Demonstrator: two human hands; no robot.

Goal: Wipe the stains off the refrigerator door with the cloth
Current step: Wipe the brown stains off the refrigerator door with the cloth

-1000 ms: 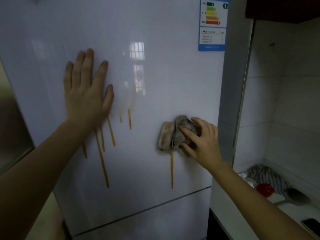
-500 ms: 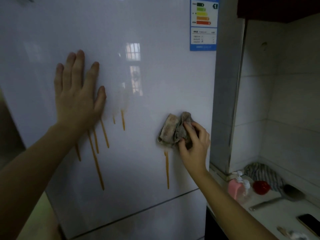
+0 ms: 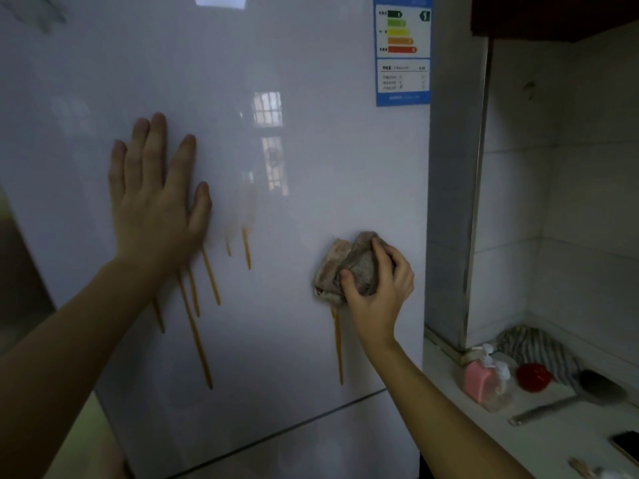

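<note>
Stains (image 3: 193,323) of orange-yellow liquid are seen running down the refrigerator door (image 3: 311,160) in thin vertical drips. One cluster of streaks is spread below the left hand (image 3: 155,205), toward six o'clock from it, and a single streak (image 3: 339,347) hangs at six o'clock from the cloth (image 3: 345,267). A paler smear (image 3: 242,209) is visible at three o'clock from the left hand, above two short drips.

The cloth is bunched into a wad and pressed against the door near its right edge. It is judged to be soft, light and limp, so it is best gripped as a bundle with fingers spread over its back, as is done now. The glossy door is judged hard and slippery, so steady pressure is likely needed.

The right hand (image 3: 380,281) is clamped on the cloth, fingers curled over it. The left hand is laid flat on the door, fingers apart, holding nothing, apparently as a brace.

An energy label (image 3: 403,50) is stuck at one o'clock from the cloth. At four o'clock, on a counter (image 3: 539,440), a pink pump bottle (image 3: 484,378), a red object (image 3: 532,376), a striped towel (image 3: 539,347) and a spatula (image 3: 581,395) are seen.
</note>
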